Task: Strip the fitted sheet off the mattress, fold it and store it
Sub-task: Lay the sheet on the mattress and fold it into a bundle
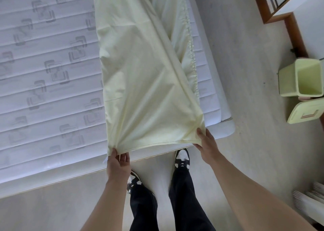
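The pale yellow fitted sheet (140, 64) lies folded into a long strip down the right part of the bare white quilted mattress (43, 73). Its elastic edge runs along the strip's right side. My left hand (118, 162) pinches the strip's near left corner at the mattress's foot edge. My right hand (206, 141) pinches the near right corner. The sheet's near end is drawn taut between both hands, slightly lifted off the mattress.
I stand at the bed's foot on a light wood floor (245, 73), both shoes close to the bed frame. A light green bin (301, 78) with its lid (306, 110) beside it sits at the right by a wood-trimmed wall. A white object (308, 201) is at the lower right.
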